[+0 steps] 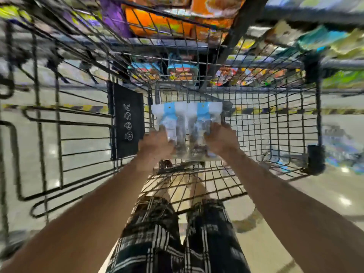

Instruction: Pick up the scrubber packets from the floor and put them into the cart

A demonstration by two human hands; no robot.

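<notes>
Two clear scrubber packets with blue-and-white tops sit side by side inside the black wire cart (275, 123), low over its mesh floor. My left hand (157, 142) grips the lower end of the left packet (169, 119). My right hand (220, 138) grips the lower end of the right packet (204, 117). Both arms reach forward and down into the basket. The picture is blurred, so I cannot tell whether the packets touch the cart floor.
A black child-seat flap (128, 119) with white icons stands at the cart's left. Store shelves (177, 22) of coloured packages rise beyond the cart. More blue packets (342, 154) lie on the shiny floor at the right. Yellow-black tape (295, 110) runs across the floor.
</notes>
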